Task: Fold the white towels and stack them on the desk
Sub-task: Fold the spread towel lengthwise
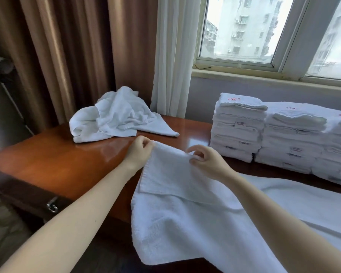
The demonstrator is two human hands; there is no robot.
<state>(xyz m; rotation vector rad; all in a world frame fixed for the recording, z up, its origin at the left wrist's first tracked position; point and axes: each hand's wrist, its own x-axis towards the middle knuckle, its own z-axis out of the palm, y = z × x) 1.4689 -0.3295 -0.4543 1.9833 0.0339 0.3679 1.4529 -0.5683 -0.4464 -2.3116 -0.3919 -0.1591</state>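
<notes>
Both hands, left hand (139,149) and right hand (205,161), pinch the towel (185,203) edge in their fingers (146,143), lifting it to fold (stacks (238,129) wait nearby).

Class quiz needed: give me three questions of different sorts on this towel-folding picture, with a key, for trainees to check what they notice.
1. True or false: the left hand and the right hand each pinch an edge of the spread towel with their fingers.
2. Where do the folded stacks stand? A: on the floor. B: on the desk, at the right. C: on a chair.
3. Fill in: the crumpled heap of unfolded towels lies at the desk's far ____ side.

Key: 1 true; 2 B; 3 left.
</notes>
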